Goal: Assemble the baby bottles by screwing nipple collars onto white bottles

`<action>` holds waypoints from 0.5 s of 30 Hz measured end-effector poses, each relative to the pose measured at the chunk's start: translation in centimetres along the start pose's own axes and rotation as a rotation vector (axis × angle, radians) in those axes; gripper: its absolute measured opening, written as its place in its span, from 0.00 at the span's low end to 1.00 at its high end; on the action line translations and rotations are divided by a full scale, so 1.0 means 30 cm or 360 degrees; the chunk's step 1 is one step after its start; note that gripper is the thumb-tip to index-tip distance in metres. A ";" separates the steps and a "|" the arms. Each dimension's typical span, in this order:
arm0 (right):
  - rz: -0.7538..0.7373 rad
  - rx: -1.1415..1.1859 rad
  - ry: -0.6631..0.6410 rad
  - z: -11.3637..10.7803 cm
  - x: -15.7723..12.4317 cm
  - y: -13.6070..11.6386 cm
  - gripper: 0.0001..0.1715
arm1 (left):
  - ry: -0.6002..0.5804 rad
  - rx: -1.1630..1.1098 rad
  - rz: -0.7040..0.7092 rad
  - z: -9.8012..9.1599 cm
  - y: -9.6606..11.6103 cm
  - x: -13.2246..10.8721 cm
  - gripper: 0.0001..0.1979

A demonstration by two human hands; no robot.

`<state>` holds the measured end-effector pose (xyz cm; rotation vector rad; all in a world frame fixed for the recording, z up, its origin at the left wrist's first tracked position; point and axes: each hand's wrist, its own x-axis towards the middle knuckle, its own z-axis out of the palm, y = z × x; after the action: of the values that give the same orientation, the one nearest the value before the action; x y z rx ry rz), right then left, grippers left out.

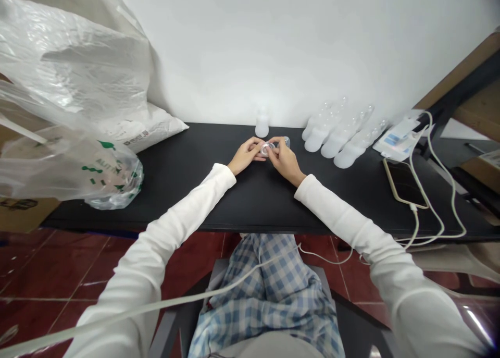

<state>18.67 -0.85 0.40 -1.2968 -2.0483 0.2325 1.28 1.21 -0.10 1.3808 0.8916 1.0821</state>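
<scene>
Above the dark tabletop, my left hand (249, 153) and my right hand (283, 160) meet on a clear round plastic piece (267, 149). Fingers of both hands are closed around it, and its circular rim faces up toward me. A clear, shiny end (287, 141) shows beyond my right fingers; whether it belongs to the same piece I cannot tell. Just behind my hands stands a frosted white bottle (262, 124), its top blurred against the wall. To the right is a group of similar frosted bottles (331, 145) with clear tops.
Left on the black table (187, 201) are a clear printed plastic bag (109, 175) and a large white sack (97, 76). At the right lie a phone (406, 182) on a white cable (439, 165) and white-blue packets (396, 139). Another cable (219, 291) crosses over my lap.
</scene>
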 end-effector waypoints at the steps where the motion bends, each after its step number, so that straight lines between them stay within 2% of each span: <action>1: 0.0019 -0.0049 0.0012 -0.001 0.002 0.002 0.18 | 0.0006 -0.0005 -0.0003 0.000 -0.002 0.000 0.16; 8: -0.0021 -0.0124 0.0100 -0.003 0.010 0.020 0.15 | 0.0088 -0.0095 -0.0052 -0.002 0.000 -0.006 0.16; 15: -0.0066 -0.0206 0.0160 0.002 0.013 0.020 0.12 | 0.0030 -0.0079 -0.0103 0.001 0.002 -0.006 0.17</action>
<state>18.96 -0.21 0.24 -1.3145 -2.0303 0.0157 1.25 1.02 -0.06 1.2941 0.9115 1.0626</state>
